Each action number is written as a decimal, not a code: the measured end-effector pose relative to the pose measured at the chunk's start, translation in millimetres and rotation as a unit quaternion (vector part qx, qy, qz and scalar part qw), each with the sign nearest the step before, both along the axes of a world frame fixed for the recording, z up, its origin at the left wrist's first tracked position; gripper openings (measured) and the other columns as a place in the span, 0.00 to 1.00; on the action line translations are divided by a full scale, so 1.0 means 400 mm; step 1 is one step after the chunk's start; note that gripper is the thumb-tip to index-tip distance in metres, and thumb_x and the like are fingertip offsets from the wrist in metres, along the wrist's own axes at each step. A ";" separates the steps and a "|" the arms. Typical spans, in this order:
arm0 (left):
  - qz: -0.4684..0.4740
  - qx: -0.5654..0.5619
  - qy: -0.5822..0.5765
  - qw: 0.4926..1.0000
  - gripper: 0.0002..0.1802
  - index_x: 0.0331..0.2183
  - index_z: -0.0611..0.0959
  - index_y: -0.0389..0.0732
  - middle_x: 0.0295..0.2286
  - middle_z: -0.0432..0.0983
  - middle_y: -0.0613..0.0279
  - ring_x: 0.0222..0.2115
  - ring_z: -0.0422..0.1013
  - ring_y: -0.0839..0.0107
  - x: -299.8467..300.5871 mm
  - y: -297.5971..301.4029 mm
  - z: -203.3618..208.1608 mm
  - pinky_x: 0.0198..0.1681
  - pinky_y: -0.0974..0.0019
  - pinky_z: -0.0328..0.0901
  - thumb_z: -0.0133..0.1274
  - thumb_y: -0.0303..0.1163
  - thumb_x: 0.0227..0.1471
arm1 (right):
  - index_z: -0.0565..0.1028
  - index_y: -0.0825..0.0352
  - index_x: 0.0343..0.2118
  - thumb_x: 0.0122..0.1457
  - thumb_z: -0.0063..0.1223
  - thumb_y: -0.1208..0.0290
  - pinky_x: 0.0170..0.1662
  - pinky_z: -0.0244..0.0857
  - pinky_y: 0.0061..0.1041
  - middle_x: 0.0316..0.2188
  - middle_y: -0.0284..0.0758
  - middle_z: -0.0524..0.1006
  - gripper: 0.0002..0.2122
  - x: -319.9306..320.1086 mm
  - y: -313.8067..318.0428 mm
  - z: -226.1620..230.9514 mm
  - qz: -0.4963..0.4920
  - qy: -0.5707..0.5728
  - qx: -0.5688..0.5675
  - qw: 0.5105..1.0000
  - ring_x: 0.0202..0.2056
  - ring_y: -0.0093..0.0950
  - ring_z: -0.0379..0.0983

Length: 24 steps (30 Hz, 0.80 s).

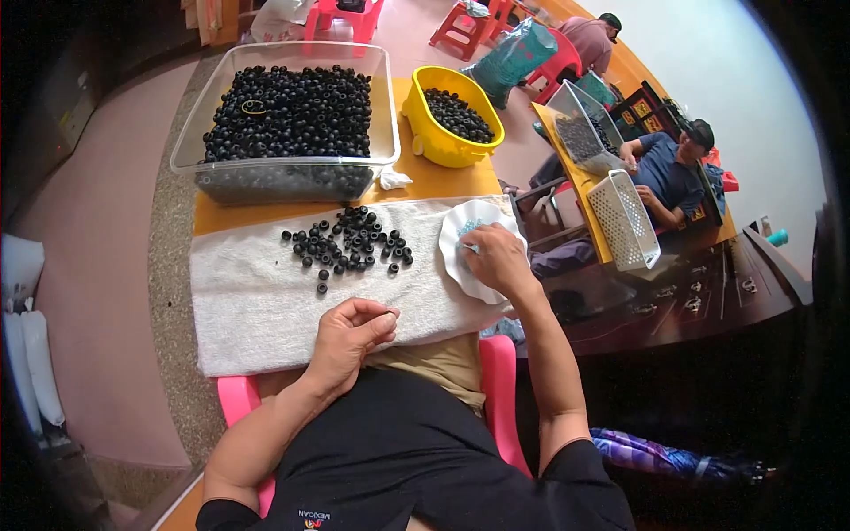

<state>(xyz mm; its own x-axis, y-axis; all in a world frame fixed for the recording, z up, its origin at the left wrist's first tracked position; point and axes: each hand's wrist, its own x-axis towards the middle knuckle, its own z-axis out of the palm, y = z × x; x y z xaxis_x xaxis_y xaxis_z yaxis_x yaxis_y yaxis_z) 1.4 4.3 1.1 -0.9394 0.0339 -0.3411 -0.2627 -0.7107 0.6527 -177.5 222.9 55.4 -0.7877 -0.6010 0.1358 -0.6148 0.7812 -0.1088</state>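
Note:
My left hand (pixel 348 334) is above the near part of a white towel (pixel 257 327), its thumb and forefinger pinched on what looks like a black bead, mostly covered by the fingertips. A loose cluster of black beads (pixel 354 239) with round holes lies on the towel beyond it. To the right, a white dish with a wavy rim (pixel 460 270) holds small light-blue pieces (pixel 474 223). My right hand (pixel 498 257) reaches into this dish, fingers closed together at the pieces; a bit of light blue shows at the fingertips.
A large clear bin of black beads (pixel 288 181) and a yellow tub (pixel 438 146) of them stand at the table's back, with crumpled white tissue (pixel 395 179) nearby. At right, a co-worker (pixel 673 173) sits by a white perforated basket (pixel 624 221). Pink chair arms (pixel 502 398) flank me.

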 end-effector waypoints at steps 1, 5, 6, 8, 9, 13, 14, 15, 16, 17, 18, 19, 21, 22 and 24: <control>0.000 -0.001 -0.001 1.000 0.07 0.35 0.78 0.37 0.34 0.79 0.58 0.29 0.75 0.75 0.000 -0.001 0.001 0.35 0.73 0.73 0.58 0.23 0.52 | 0.81 0.64 0.32 0.50 0.56 0.71 0.45 0.68 0.36 0.32 0.38 0.80 0.07 -0.003 -0.008 -0.003 -0.011 -0.011 0.013 1.000 0.39 0.39 0.74; 0.000 0.003 -0.002 1.000 0.07 0.35 0.77 0.36 0.34 0.79 0.57 0.29 0.75 0.74 0.001 -0.002 0.000 0.35 0.72 0.73 0.58 0.23 0.52 | 0.81 0.64 0.31 0.50 0.56 0.71 0.45 0.68 0.36 0.32 0.39 0.80 0.07 -0.008 -0.012 -0.017 -0.023 -0.015 0.023 0.999 0.39 0.39 0.74; 0.000 0.003 -0.002 1.000 0.07 0.35 0.77 0.36 0.34 0.79 0.57 0.29 0.75 0.74 0.001 -0.002 -0.001 0.35 0.72 0.73 0.58 0.23 0.52 | 0.81 0.64 0.31 0.50 0.56 0.71 0.45 0.68 0.36 0.32 0.39 0.80 0.07 -0.010 -0.011 -0.020 -0.023 -0.015 0.023 0.999 0.39 0.39 0.74; -0.003 0.002 0.000 1.000 0.08 0.35 0.77 0.36 0.34 0.79 0.57 0.30 0.75 0.74 0.000 -0.003 -0.003 0.36 0.72 0.73 0.58 0.24 0.52 | 0.80 0.65 0.27 0.51 0.52 0.71 0.44 0.69 0.38 0.30 0.42 0.79 0.06 -0.012 -0.007 -0.025 -0.020 -0.022 0.015 0.999 0.38 0.41 0.74; -0.003 0.003 0.001 1.000 0.08 0.35 0.77 0.36 0.34 0.79 0.57 0.30 0.75 0.74 0.001 -0.002 -0.003 0.36 0.72 0.73 0.58 0.24 0.52 | 0.80 0.65 0.27 0.51 0.52 0.71 0.44 0.69 0.38 0.30 0.42 0.79 0.06 -0.011 -0.007 -0.026 -0.020 -0.021 0.015 0.999 0.38 0.41 0.74; -0.004 0.000 0.000 1.000 0.08 0.35 0.77 0.36 0.34 0.79 0.57 0.30 0.75 0.74 0.001 -0.003 -0.003 0.37 0.71 0.73 0.58 0.24 0.51 | 0.80 0.65 0.27 0.50 0.51 0.72 0.43 0.69 0.38 0.30 0.42 0.79 0.06 -0.008 -0.009 -0.035 -0.023 -0.014 0.008 1.000 0.37 0.41 0.75; -0.003 0.000 -0.001 1.000 0.08 0.35 0.77 0.37 0.34 0.79 0.57 0.31 0.75 0.74 0.001 -0.003 -0.003 0.37 0.70 0.73 0.58 0.24 0.51 | 0.80 0.65 0.28 0.50 0.51 0.72 0.43 0.69 0.38 0.30 0.42 0.79 0.06 -0.007 -0.009 -0.035 -0.022 -0.014 0.000 1.000 0.37 0.41 0.75; -0.003 0.000 -0.001 1.000 0.08 0.35 0.77 0.37 0.34 0.79 0.57 0.31 0.75 0.74 0.001 -0.003 -0.003 0.37 0.70 0.73 0.58 0.24 0.51 | 0.80 0.65 0.28 0.50 0.51 0.72 0.43 0.69 0.38 0.30 0.42 0.79 0.06 -0.005 -0.010 -0.033 -0.022 -0.014 0.000 1.000 0.37 0.41 0.75; -0.003 0.002 -0.002 1.000 0.08 0.35 0.78 0.37 0.34 0.79 0.57 0.31 0.75 0.74 0.001 -0.004 -0.004 0.37 0.70 0.73 0.58 0.24 0.51 | 0.80 0.65 0.28 0.49 0.52 0.72 0.43 0.69 0.38 0.30 0.42 0.79 0.06 -0.001 -0.013 -0.028 -0.032 -0.017 0.005 0.999 0.36 0.41 0.75; -0.002 0.004 -0.003 1.000 0.07 0.35 0.78 0.37 0.34 0.79 0.57 0.31 0.75 0.74 0.001 -0.004 -0.005 0.37 0.70 0.73 0.58 0.24 0.51 | 0.79 0.65 0.29 0.49 0.53 0.71 0.42 0.69 0.38 0.30 0.42 0.79 0.07 0.001 -0.016 -0.026 -0.042 -0.019 0.010 0.999 0.36 0.40 0.75; -0.002 0.003 -0.004 1.000 0.07 0.35 0.78 0.37 0.34 0.79 0.57 0.31 0.75 0.74 0.000 -0.004 -0.004 0.37 0.70 0.73 0.58 0.24 0.51 | 0.79 0.65 0.29 0.49 0.53 0.71 0.42 0.69 0.38 0.30 0.42 0.79 0.07 0.000 -0.013 -0.028 -0.042 -0.020 0.010 0.999 0.36 0.40 0.75; -0.003 0.004 -0.006 1.000 0.07 0.35 0.78 0.37 0.34 0.79 0.57 0.31 0.75 0.74 0.001 -0.004 -0.002 0.37 0.70 0.73 0.58 0.24 0.51 | 0.79 0.65 0.29 0.48 0.54 0.71 0.42 0.69 0.37 0.30 0.41 0.79 0.07 -0.001 -0.006 -0.030 -0.034 -0.015 -0.012 0.999 0.36 0.40 0.75; -0.004 0.004 -0.008 1.000 0.07 0.35 0.78 0.37 0.34 0.79 0.57 0.31 0.75 0.74 0.001 -0.004 -0.002 0.37 0.70 0.73 0.59 0.24 0.51 | 0.79 0.65 0.30 0.48 0.55 0.70 0.42 0.70 0.37 0.30 0.41 0.78 0.07 -0.002 0.007 -0.035 -0.026 -0.011 -0.034 0.999 0.36 0.40 0.75; -0.004 0.004 -0.005 1.000 0.07 0.35 0.78 0.37 0.34 0.79 0.57 0.31 0.75 0.74 0.001 -0.004 -0.003 0.37 0.70 0.73 0.59 0.24 0.51 | 0.79 0.66 0.29 0.47 0.55 0.71 0.40 0.69 0.37 0.29 0.41 0.78 0.06 -0.003 0.011 -0.036 -0.008 0.002 -0.059 0.998 0.35 0.41 0.75; -0.004 0.005 -0.003 1.000 0.07 0.35 0.78 0.37 0.34 0.79 0.57 0.31 0.75 0.74 0.000 -0.004 -0.006 0.37 0.70 0.73 0.59 0.24 0.51 | 0.79 0.66 0.27 0.46 0.56 0.73 0.38 0.69 0.36 0.28 0.41 0.78 0.06 -0.004 0.020 -0.040 0.011 0.016 -0.084 0.996 0.33 0.41 0.75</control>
